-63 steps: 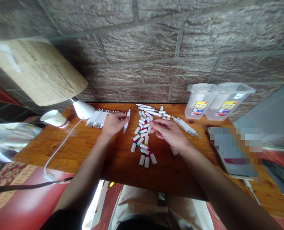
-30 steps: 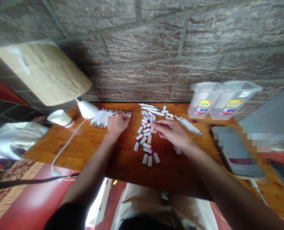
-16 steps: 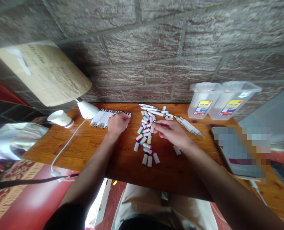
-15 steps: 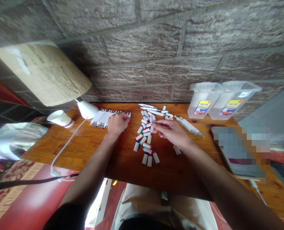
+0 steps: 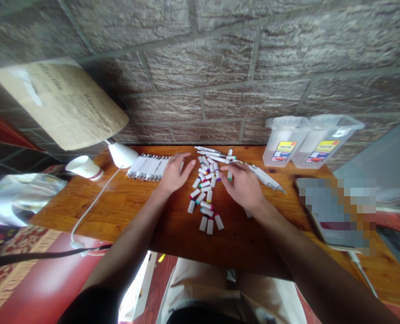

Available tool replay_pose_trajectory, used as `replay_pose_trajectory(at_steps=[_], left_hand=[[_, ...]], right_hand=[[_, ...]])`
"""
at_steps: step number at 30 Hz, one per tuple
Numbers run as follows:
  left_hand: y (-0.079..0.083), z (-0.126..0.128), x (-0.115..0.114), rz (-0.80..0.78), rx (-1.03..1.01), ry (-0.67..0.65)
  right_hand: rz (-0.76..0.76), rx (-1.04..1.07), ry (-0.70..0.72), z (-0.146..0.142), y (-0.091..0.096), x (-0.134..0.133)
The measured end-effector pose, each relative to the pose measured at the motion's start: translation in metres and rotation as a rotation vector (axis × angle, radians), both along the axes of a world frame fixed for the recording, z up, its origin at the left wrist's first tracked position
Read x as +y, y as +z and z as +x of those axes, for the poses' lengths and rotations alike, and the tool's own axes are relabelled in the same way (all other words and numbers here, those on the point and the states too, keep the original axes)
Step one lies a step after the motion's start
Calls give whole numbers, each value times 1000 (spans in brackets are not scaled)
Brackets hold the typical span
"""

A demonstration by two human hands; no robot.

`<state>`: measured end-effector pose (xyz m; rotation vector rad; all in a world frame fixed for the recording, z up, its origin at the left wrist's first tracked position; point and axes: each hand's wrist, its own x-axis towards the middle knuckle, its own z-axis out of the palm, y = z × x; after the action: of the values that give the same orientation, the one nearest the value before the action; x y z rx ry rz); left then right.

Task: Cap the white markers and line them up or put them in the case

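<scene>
My left hand (image 5: pixel 175 173) is open over the right end of a row of white markers (image 5: pixel 146 167), its thumb spread from the fingers. My right hand (image 5: pixel 243 184) hovers at the right side of a scatter of marker caps (image 5: pixel 205 184), fingers curved and apart. A green-edged cap (image 5: pixel 230 175) shows between its thumb and index finger, not visibly gripped. A purple-edged cap (image 5: pixel 217 174) lies just left of the thumb. Behind the caps are several loose white markers (image 5: pixel 216 156); more markers (image 5: pixel 266 177) lie right of my right hand, which partly hides some caps.
Two clear plastic marker boxes (image 5: pixel 304 144) stand at the back right, by the brick wall (image 5: pixel 206 108). A tablet-like device (image 5: pixel 335 216) lies on the right. A lamp (image 5: pixel 122 155) with a cord and a paper cup (image 5: pixel 84 167) occupy the left of the wooden table (image 5: pixel 119 207).
My left hand has moved slightly right and its fingers have spread. My right hand has shifted right and opened from a pinch over the caps. A purple-edged cap now shows beside the thumb.
</scene>
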<state>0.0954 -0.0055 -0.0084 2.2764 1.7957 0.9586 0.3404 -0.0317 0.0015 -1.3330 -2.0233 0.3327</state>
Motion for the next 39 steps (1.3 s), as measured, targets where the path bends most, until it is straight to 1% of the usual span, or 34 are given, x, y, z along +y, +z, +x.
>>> replay_pose_trajectory(at_steps=[1, 3, 4, 6, 8, 10, 14, 18, 24, 29, 32, 36, 39], left_hand=[[-1, 6, -2, -6, -1, -104], [-3, 19, -6, -103, 27, -259], [-5, 25, -9, -176, 46, -298], [-7, 34, -12, -298, 85, -335], [-10, 39, -13, -345, 115, -349], [-13, 42, -12, -345, 129, -348], [-17, 47, -7, -349, 135, -296], [-17, 50, -3, -355, 157, -282], [-13, 50, -5, -352, 170, -315], [-12, 49, -10, -312, 126, -374], [-13, 50, -12, -295, 91, -436], [-11, 55, -14, -274, 22, -567], [-6, 54, -15, -272, -10, -667]], right_hand=[[58, -68, -14, 1, -3, 1], [91, -162, -34, 4, -6, 4], [83, -193, -45, 6, -7, 6], [55, -226, -63, 12, -7, 10], [41, -234, -78, 18, -4, 14], [46, -230, -101, 24, -1, 18], [37, -222, -133, 31, 4, 21], [-23, -260, -83, 28, 3, 20], [-41, -266, -38, 23, 0, 18], [-29, -254, -14, 22, 1, 18], [-2, -252, -8, 21, -1, 18], [17, -271, 91, 20, -4, 19], [25, -307, 157, 20, -6, 20]])
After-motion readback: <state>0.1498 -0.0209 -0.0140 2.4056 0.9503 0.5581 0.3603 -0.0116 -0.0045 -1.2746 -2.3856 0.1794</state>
